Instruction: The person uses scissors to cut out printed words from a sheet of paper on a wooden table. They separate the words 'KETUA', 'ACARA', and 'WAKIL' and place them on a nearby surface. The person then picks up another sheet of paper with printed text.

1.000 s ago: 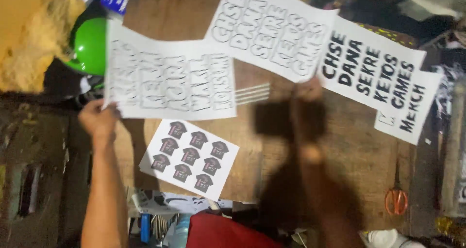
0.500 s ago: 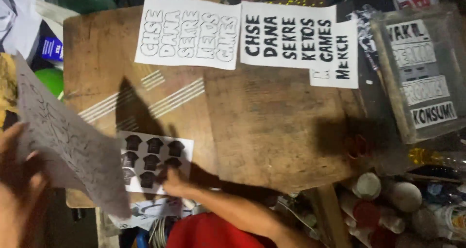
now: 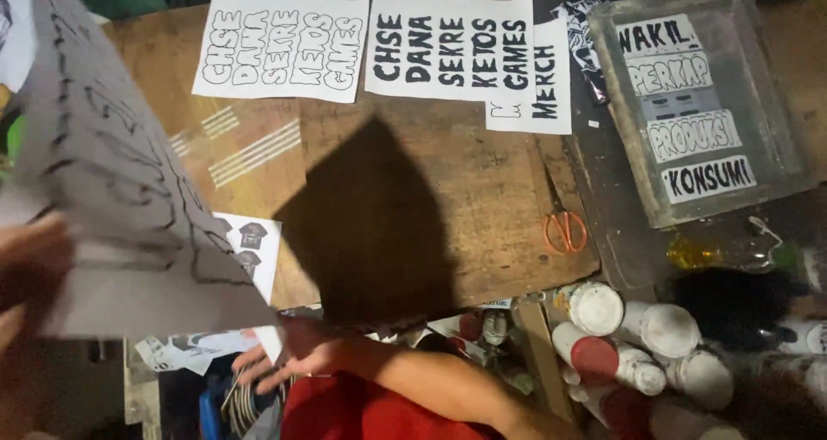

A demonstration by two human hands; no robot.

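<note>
Large white paper sheet with black outlined lettering (image 3: 121, 199) is raised over the wooden worktop's (image 3: 482, 216) left side. Left hand (image 3: 30, 272) grips its near-left edge; right hand (image 3: 284, 358), fingers spread, pinches its near corner. Judged light, floppy, tearable; best supported at opposite edges.

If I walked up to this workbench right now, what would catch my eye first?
First, the big white sheet of outlined black lettering lifted close at the left, held by the left hand and right hand. Behind it, two more white lettered sheets lie flat along the far edge of the worn wooden table. Orange-handled scissors lie near the table's right edge.
</note>
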